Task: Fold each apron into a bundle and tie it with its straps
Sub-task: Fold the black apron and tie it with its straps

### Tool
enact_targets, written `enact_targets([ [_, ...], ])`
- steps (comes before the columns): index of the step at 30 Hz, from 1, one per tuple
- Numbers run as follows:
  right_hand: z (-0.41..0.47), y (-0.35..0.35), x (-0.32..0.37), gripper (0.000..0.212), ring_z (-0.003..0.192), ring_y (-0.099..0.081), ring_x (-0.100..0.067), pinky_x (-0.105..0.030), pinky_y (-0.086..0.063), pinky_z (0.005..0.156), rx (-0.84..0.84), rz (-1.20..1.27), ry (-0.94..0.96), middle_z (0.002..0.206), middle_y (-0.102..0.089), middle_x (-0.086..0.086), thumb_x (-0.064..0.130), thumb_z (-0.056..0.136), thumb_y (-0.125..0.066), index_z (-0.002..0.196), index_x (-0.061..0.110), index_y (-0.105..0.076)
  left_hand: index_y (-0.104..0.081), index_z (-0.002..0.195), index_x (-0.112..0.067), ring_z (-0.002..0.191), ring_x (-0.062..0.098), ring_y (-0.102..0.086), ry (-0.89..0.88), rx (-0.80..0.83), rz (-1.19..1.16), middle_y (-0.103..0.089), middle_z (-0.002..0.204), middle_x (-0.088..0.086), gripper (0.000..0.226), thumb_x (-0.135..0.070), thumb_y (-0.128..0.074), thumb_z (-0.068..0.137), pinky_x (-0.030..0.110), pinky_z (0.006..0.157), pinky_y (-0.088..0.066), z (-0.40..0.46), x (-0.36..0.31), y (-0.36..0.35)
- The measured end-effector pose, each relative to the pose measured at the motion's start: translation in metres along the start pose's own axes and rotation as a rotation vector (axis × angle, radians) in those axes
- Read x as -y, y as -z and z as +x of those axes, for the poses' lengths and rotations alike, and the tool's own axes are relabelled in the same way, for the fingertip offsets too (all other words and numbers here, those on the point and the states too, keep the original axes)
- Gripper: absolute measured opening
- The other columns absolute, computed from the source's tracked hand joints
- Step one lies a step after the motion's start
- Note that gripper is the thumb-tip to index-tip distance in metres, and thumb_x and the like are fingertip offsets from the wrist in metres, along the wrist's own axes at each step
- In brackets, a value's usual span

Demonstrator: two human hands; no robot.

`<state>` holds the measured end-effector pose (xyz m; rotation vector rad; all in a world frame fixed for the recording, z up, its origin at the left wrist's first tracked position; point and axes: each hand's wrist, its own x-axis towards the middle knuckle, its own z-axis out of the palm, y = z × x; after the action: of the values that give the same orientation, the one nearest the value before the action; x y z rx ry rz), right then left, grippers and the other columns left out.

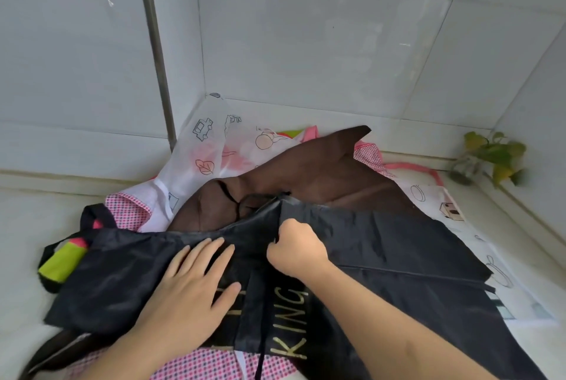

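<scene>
Black apron (398, 245) is pinned flat by the left hand (190, 284), pinched in the right hand (295, 246); loose strap (265, 318) could easily get trapped inside the fold.

Large pale grey wall tiles (306, 42) with thin dark grout lines close in the scene on three sides, meeting in corners at the far left and far right. A vertical metal pipe (156, 48) runs down the left wall to the tabletop (24, 226), a whitish, stone-like surface with a raised lip along its back edge. In the far right corner of the tabletop stands a small plant (493, 156) with green and yellowing leaves. The light is soft, even and daylight-like, with faint reflections on the tiles.
</scene>
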<state>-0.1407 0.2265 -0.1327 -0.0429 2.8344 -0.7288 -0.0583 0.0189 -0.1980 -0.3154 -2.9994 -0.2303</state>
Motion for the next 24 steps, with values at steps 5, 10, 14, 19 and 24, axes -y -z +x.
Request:
enact_targets([
  [5, 0.037, 0.049, 0.02, 0.019, 0.036, -0.026, -0.012, -0.013, -0.024, 0.044, 0.414, 0.452, -0.214, 0.049, -0.03, -0.004, 0.007, 0.088, -0.048, 0.072, 0.017, -0.047, -0.034, 0.161, -0.032, 0.152, 0.012, -0.034, 0.012, 0.044, 0.07, -0.038, 0.165, -0.008, 0.071, -0.069, -0.016, 0.103, 0.03, 0.123, 0.001, -0.001, 0.001, 0.004],
  [10, 0.085, 0.146, 0.047, 0.006, 0.048, -0.043, -0.01, -0.019, -0.033, 0.041, -0.085, 0.912, -0.113, 0.074, -0.065, -0.007, 0.005, 0.095, -0.064, 0.091, 0.009, -0.066, -0.039, 0.159, -0.032, 0.149, 0.013, -0.04, 0.019, 0.05, 0.108, -0.042, 0.162, -0.009, 0.071, -0.069, -0.015, 0.102, 0.035, 0.122, -0.013, 0.001, 0.002, 0.001],
  [14, 0.103, 0.197, 0.051, 0.073, 0.095, -0.063, -0.024, -0.031, -0.056, 0.073, -0.264, 0.702, 0.121, 0.145, -0.054, -0.012, -0.001, 0.093, -0.06, 0.157, 0.025, -0.035, -0.038, 0.159, -0.035, 0.149, 0.012, -0.039, 0.028, 0.05, 0.093, -0.041, 0.162, -0.011, 0.073, -0.07, -0.012, 0.101, 0.034, 0.122, -0.011, 0.003, 0.002, 0.001],
  [19, 0.048, 0.12, 0.026, 0.061, 0.129, -0.054, -0.028, -0.024, -0.039, 0.099, -0.359, 0.066, 0.298, 0.145, -0.052, -0.009, 0.007, 0.089, -0.058, 0.148, 0.012, -0.043, -0.04, 0.158, -0.033, 0.149, 0.013, -0.039, 0.03, 0.048, 0.087, -0.041, 0.162, -0.009, 0.073, -0.071, -0.015, 0.1, 0.034, 0.122, -0.012, 0.002, 0.003, 0.001],
  [24, -0.069, -0.008, -0.068, 0.06, 0.16, -0.009, -0.014, -0.025, -0.004, 0.128, -0.134, -0.209, 0.457, 0.172, -0.015, 0.011, 0.052, 0.105, -0.033, 0.163, 0.04, -0.022, -0.033, 0.162, -0.035, 0.155, 0.014, -0.029, 0.033, 0.071, 0.083, -0.031, 0.168, -0.009, 0.078, -0.077, -0.02, 0.098, 0.037, 0.123, -0.011, 0.001, 0.004, -0.002],
])
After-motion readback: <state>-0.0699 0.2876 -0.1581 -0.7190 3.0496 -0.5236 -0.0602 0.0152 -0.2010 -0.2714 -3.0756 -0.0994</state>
